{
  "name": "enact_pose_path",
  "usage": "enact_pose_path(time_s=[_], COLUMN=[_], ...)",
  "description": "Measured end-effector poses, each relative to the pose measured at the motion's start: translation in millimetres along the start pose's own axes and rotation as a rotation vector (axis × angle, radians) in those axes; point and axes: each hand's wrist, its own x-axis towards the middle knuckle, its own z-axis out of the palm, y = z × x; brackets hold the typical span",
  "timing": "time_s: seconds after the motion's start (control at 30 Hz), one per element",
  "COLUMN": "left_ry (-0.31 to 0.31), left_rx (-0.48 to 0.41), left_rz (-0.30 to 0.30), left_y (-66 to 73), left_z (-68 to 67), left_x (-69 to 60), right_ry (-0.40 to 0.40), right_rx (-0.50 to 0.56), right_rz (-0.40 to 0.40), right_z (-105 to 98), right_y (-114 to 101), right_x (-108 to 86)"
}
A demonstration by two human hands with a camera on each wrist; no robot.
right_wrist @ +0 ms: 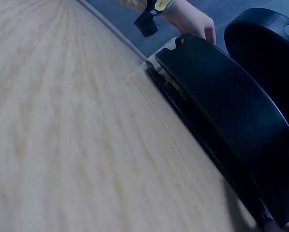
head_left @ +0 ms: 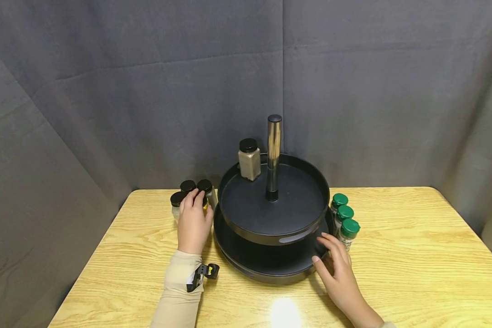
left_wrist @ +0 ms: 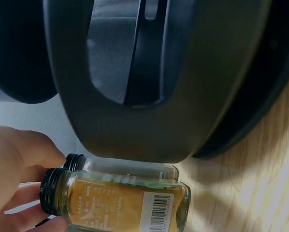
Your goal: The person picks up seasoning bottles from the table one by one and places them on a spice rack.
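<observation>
A two-tier black turntable point(head_left: 246, 248) stands on the table with a shiny metal post point(head_left: 274, 141) at its centre. At its left side my left hand point(head_left: 193, 228) reaches over several black-lidded spice jars point(head_left: 187, 186). In the left wrist view, its thumb and fingers hold the black lid of a glass jar of yellow spice point(left_wrist: 120, 203). That jar stands beside another glass jar point(left_wrist: 130, 168). My right hand point(head_left: 338, 278) is at the right front of the lower tray, fingers spread and fingertips by the rim.
On the upper tray stands a black-lidded jar of pale brown powder point(head_left: 250, 165), at the back left. Three green-lidded jars point(head_left: 345, 213) stand along the turntable's right side. A grey curtain point(head_left: 147, 91) hangs behind the wooden table point(head_left: 414, 255).
</observation>
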Motion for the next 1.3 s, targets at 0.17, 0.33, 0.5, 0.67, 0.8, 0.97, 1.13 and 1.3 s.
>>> enact_pose_path(time_s=[0.17,0.33,0.5,0.67,0.8,0.97,1.13,1.3], left_ry=[-0.002,-0.006,-0.019,-0.036,-0.055,-0.068,-0.08,-0.101], left_rx=[0.031,0.001,-0.063,-0.074,-0.043,-0.006,0.014,0.012], left_rz=[0.015,0.011,-0.018,-0.063,-0.1,-0.118,-0.146,-0.172], left_y=[0.4,-1.2,-4.3,-4.6,-2.8,-0.7,-1.1,-2.6], left_z=[-1.2,-4.5,-8.8,-13.0,-15.0,-16.3,-16.9,-18.1], left_x=[-1.1,-1.7,-3.3,-5.2,-4.7,-3.9,-4.6,-4.8], right_ry=[0.001,0.0,0.003,0.001,0.0,0.002,0.001,-0.002], right_rx=[0.003,0.008,0.008,0.009,0.007,0.008,0.007,0.01], right_rz=[-0.002,-0.004,-0.008,-0.006,-0.005,-0.006,-0.007,0.003], right_z=[0.4,0.5,1.2,1.8,1.5,1.3,1.3,1.2], right_y=[0.5,0.2,0.8,1.1,0.9,1.0,0.7,-0.7], right_x=[-0.6,-0.4,-0.2,-0.4,-0.7,-0.8,-1.0,-0.8])
